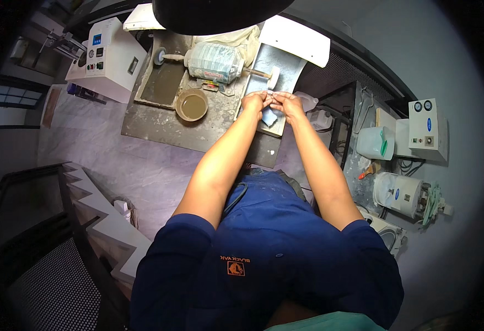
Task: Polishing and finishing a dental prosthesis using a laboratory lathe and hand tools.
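Note:
Both arms reach forward to the right end of a bench polishing lathe (214,62), whose body is wrapped in plastic film. Close below its white polishing wheel (274,78), my left hand (254,103) and my right hand (288,105) meet at the fingertips. Each is closed in a pinch around something small between them, too small to make out. I cannot tell whether it touches the wheel. A light blue cloth-like piece (269,117) shows just under the hands, over the light-coloured tray (261,55).
A bowl of brown slurry (191,105) stands left of the hands, near a trough of muddy water (163,83) under the lathe's other wheel (159,55). A dark round shape (222,14) hangs overhead. Machines, including a white gauge box (428,129), line the right side.

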{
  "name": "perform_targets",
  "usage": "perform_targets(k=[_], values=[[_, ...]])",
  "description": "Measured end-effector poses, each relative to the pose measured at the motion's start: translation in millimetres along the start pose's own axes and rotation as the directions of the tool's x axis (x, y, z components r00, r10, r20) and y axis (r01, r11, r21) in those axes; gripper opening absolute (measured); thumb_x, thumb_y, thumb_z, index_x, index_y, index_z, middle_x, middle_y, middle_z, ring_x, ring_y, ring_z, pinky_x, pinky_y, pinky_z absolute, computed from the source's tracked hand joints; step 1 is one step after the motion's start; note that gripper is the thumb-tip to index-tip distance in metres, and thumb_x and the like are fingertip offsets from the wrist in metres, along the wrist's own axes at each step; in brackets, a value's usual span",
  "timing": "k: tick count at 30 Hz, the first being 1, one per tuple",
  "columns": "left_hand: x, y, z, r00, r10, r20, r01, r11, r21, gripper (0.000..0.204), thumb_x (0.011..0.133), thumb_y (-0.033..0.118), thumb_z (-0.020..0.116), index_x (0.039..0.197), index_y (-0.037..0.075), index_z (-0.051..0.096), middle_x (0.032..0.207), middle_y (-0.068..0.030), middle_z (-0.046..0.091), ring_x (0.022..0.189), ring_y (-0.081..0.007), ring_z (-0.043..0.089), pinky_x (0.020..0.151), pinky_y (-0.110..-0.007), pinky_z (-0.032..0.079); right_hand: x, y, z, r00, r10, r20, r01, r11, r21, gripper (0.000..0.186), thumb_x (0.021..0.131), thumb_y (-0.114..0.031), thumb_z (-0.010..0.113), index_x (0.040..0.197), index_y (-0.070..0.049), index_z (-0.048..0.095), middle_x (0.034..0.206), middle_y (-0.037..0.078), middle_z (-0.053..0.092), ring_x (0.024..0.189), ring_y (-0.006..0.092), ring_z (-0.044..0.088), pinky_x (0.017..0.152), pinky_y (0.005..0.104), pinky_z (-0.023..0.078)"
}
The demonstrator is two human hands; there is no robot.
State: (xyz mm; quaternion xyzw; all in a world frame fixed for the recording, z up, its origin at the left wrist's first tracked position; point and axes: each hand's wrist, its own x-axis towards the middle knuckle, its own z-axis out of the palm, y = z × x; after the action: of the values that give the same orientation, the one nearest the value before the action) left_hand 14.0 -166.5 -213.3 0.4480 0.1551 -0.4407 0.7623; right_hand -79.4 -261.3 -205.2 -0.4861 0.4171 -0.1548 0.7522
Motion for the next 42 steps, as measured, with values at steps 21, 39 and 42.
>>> perform_targets(k=[21, 39, 42], values=[[22, 0, 21, 0.976, -0.155, -0.156, 0.150, 0.988, -0.042, 0.012, 0.090, -0.007, 0.054, 0.098, -0.013, 0.061, 0.087, -0.0190, 0.065, 0.068, -0.0259, 0.068, 0.058, -0.031, 0.062, 24, -10, 0, 1.000, 0.009, -0.025, -0.013, 0.987, -0.160, 0.012, 0.090, -0.003, 0.064, 0.093, 0.008, 0.067, 0.087, 0.014, 0.071, 0.069, 0.0166, 0.069, 0.059, 0.0257, 0.058], [32, -3, 12, 0.986, -0.127, -0.110, 0.132, 0.990, 0.043, 0.011, 0.091, -0.006, 0.054, 0.098, -0.012, 0.061, 0.090, -0.0198, 0.066, 0.073, -0.0260, 0.068, 0.062, -0.031, 0.062, 22, -10, 0, 1.000, 0.025, -0.018, -0.028, 0.984, -0.178, 0.014, 0.091, -0.004, 0.064, 0.098, 0.008, 0.066, 0.092, 0.013, 0.071, 0.073, 0.0169, 0.069, 0.061, 0.0255, 0.058], [35, 1, 9, 0.993, -0.108, -0.055, 0.111, 0.993, 0.038, 0.011, 0.090, -0.007, 0.054, 0.097, -0.012, 0.061, 0.091, -0.0199, 0.066, 0.074, -0.0261, 0.068, 0.063, -0.033, 0.062, 21, -10, 2, 1.000, 0.014, -0.007, -0.015, 0.976, -0.217, 0.014, 0.090, -0.004, 0.064, 0.098, 0.007, 0.066, 0.091, 0.013, 0.071, 0.073, 0.0170, 0.070, 0.061, 0.0254, 0.058]])
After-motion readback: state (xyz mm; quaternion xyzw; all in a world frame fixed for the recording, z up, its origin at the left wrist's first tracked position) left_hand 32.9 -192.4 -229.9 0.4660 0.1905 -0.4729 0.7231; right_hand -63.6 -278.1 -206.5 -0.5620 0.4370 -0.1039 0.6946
